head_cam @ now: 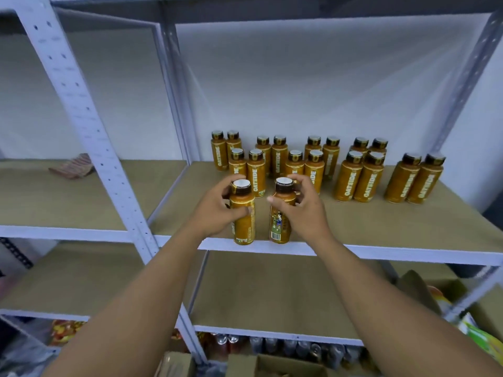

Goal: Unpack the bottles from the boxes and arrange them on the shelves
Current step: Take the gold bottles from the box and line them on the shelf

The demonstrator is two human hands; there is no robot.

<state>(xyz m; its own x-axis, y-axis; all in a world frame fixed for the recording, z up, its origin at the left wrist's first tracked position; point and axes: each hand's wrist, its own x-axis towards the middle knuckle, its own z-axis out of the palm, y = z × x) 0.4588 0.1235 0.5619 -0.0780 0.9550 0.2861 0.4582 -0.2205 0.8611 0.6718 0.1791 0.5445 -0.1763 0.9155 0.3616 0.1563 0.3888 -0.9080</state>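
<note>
Two amber bottles with dark caps stand upright at the front edge of the middle shelf. My left hand grips the left bottle around its upper body. My right hand grips the right bottle near its shoulder, its barcode facing me. Behind them several more of the same bottles stand in paired rows toward the back of the shelf.
A perforated white upright divides this bay from the left bay, where a striped packet lies. The shelf below is bare board. Cans line the bottom shelf. Open cardboard boxes sit at floor level, with more packaging at right.
</note>
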